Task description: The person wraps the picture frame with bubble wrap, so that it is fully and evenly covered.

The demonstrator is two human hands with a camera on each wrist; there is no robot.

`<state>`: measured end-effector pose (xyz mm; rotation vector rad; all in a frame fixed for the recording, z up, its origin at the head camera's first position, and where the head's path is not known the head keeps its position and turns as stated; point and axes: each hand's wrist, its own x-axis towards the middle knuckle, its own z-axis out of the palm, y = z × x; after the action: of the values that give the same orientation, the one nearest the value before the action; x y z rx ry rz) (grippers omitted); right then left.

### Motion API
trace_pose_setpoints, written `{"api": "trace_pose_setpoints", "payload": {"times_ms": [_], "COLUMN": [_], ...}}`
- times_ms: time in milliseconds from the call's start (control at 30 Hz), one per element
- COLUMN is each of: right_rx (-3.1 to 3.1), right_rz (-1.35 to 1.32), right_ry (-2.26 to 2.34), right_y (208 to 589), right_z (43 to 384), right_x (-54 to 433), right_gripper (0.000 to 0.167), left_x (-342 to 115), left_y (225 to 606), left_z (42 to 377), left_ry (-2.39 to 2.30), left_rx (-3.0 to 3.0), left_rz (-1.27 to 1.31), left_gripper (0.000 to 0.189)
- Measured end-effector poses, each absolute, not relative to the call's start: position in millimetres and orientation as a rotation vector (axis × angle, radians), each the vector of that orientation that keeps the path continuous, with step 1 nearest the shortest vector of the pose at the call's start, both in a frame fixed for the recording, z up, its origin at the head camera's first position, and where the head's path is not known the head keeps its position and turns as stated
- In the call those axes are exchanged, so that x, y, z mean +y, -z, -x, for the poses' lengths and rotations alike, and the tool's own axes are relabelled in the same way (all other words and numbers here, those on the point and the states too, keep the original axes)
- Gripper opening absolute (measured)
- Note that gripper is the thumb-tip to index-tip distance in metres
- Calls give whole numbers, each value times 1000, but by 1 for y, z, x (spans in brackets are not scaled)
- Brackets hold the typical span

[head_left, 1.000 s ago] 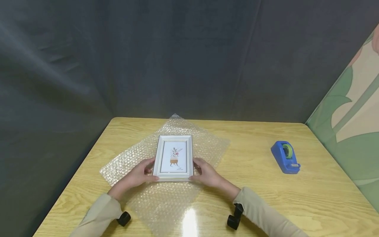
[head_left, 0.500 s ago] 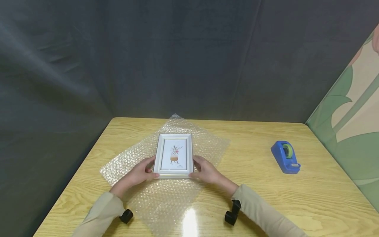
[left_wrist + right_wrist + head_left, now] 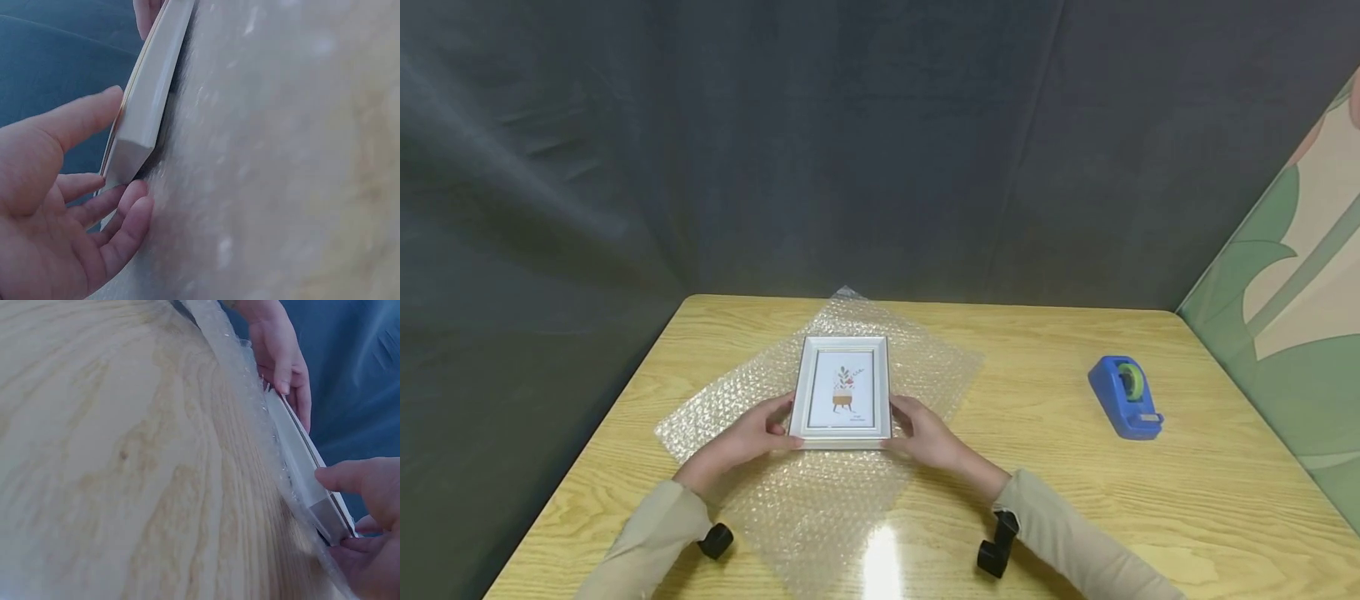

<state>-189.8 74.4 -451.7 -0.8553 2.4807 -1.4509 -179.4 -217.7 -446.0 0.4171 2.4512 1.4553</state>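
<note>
A white picture frame [image 3: 843, 393] with a printed plant drawing faces up over a sheet of clear bubble wrap [image 3: 715, 414]. My left hand [image 3: 752, 433] grips its near left corner, thumb on the front border and fingers along the side. At the near right corner my right hand [image 3: 928, 435] holds it the same way. In the left wrist view, the thumb [image 3: 94, 115] touches the frame's edge [image 3: 147, 100] and the fingers curl by its corner. The right wrist view has both hands at the frame [image 3: 303, 456], close against the wrap; whether its underside touches fully is hidden.
A blue tape dispenser [image 3: 1124, 398] with a green-yellow roll stands on the wooden table [image 3: 1037, 375] to the right. A dark curtain [image 3: 880, 150] hangs behind the table, and a patterned wall panel [image 3: 1300, 317] borders the right side.
The picture frame has shifted slightly away from me, both hands keeping their grip on its near corners. The bubble wrap and tape dispenser stay in place.
</note>
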Motion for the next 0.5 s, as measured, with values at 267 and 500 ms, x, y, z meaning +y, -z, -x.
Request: {"api": "trace_pose_setpoints", "payload": {"times_ms": [267, 500], "right_rx": [2490, 2422], "right_rz": [1091, 1360], "right_ry": [1341, 1064], "right_y": [440, 435], "right_z": [172, 146], "right_x": [83, 81], "right_gripper": [65, 66], "left_x": [-220, -220], "left_y": [436, 435], "left_z": [191, 206], "left_ry": [-1360, -1318], "left_rx": [2531, 2574], "left_rz": [-335, -357], "left_gripper": [73, 72]}}
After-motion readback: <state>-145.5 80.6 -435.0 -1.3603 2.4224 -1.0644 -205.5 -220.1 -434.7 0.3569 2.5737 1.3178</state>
